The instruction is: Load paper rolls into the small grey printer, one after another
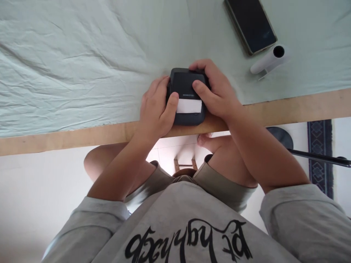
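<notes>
Both hands grip a small dark label printer [187, 84] with rounded corners at the table's front edge. A short white paper strip [189, 106] lies across its top, toward my body. My left hand [159, 107] is closed on the printer's left side, its thumb on the top near the strip. My right hand [218, 89] wraps the right side, with its thumb on the lid and its fingers at the far right corner. The hands hide the printer's sides. To the right lies a white paper roll [263, 65] with a black core and a loose end.
A black smartphone [253, 25] in a clear case lies beyond the roll. Pale green, wrinkled cloth [82, 65] covers the table up to its wooden edge [296, 109]. Below on the right are a black stand [315, 155] and a patterned dark mat [320, 157].
</notes>
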The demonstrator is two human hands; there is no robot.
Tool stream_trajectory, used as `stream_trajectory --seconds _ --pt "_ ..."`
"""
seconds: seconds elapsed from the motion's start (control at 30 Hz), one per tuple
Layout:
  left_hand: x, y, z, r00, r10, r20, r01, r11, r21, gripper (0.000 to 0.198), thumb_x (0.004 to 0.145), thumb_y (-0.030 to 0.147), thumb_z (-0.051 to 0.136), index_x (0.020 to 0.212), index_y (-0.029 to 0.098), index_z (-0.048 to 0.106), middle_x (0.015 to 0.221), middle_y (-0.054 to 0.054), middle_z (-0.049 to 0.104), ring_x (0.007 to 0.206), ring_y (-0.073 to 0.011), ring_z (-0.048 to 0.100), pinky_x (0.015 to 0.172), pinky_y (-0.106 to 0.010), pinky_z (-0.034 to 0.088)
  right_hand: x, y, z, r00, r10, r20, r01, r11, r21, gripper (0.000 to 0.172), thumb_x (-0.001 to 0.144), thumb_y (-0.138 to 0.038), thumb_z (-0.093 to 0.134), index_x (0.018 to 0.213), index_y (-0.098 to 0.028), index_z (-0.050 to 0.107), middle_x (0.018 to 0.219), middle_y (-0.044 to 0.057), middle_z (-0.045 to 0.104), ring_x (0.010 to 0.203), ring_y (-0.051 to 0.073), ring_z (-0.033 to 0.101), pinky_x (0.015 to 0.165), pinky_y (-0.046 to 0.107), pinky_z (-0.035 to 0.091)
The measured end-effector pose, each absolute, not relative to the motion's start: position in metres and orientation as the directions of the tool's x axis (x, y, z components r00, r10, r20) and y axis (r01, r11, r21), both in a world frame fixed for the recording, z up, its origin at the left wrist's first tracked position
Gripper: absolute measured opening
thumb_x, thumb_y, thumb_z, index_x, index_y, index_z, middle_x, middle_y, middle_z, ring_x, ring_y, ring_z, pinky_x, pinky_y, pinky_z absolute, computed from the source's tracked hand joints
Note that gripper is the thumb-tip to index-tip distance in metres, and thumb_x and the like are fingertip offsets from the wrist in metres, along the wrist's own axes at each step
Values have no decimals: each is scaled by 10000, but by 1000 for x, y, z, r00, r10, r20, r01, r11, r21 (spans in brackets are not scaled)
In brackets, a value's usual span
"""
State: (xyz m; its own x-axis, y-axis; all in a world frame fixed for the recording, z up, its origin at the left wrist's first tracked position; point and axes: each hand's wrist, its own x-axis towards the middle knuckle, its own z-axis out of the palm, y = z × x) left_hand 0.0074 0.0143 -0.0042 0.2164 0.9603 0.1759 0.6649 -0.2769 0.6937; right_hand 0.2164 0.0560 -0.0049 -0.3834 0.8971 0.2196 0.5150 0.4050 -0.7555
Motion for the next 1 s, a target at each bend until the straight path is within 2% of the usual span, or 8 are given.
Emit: stream_trajectory --seconds 0.17,0.3,0.47,0.57,0.73,0.8,0.9,1.0 --pt "7 12 -2 243 957 157 686 -284 670 472 1027 446 334 1390 208 520 1454 -144 580 1394 -271 534 1192 -440 421 217 54 -5 -380 892 246 530 428 -732 337 990 -575 468 1236 -362 556 1256 33 689 1143 270 661 1037 496 550" --pt "9 11 -1 230 963 144 718 -268 642 455 1039 401 366 1410 180 511 1474 -135 578 1385 -258 538 1191 -439 421 215 53 -4 -372 884 284 532 454 -715 272 996 -491 459 1203 -340 550 1243 31 695 1129 252 664 1017 469 547" --pt "14 11 -1 210 964 161 741 -264 617 490 1039 325 396 1429 52 513 1443 -176 590 1366 -292 549 1162 -481 433 212 53 -5 -368 871 326 542 485 -686 230 970 -409 458 1164 -329 552 1187 38 713 1077 242 666 987 444 541" --pt "15 11 -1 208 967 150 748 -256 613 471 1031 318 382 1422 95 521 1453 -162 594 1368 -284 546 1161 -477 435 211 52 -5 -345 874 342 546 483 -684 232 949 -392 455 1145 -321 557 1165 43 717 1063 250 664 970 448 537" --pt "15 11 0 196 975 105 754 -219 620 494 1027 386 321 1431 183 520 1490 -131 574 1400 -261 521 1191 -441 406 212 51 -7 -348 873 340 559 485 -672 339 959 -471 407 1175 -265 568 1179 67 713 1069 248 656 974 445 529" --pt "14 12 0 201 975 99 745 -218 630 508 1017 409 311 1434 205 516 1496 -119 568 1409 -258 512 1192 -442 400 212 52 -8 -351 873 340 560 486 -671 371 970 -529 395 1177 -278 573 1174 61 710 1065 249 657 971 441 528" --pt "13 13 -2 220 969 112 732 -240 638 543 1000 431 319 1427 159 515 1476 -133 577 1395 -277 523 1182 -472 409 213 53 -9 -332 885 326 569 464 -680 395 969 -627 397 1165 -338 582 1159 44 705 1053 264 653 967 462 530" --pt "12 13 -3 220 968 117 719 -242 651 583 1008 478 307 1413 118 521 1467 -151 584 1385 -288 529 1171 -477 417 213 52 -10 -325 895 306 580 444 -683 371 970 -630 412 1179 -376 585 1170 43 704 1057 281 654 968 486 532"
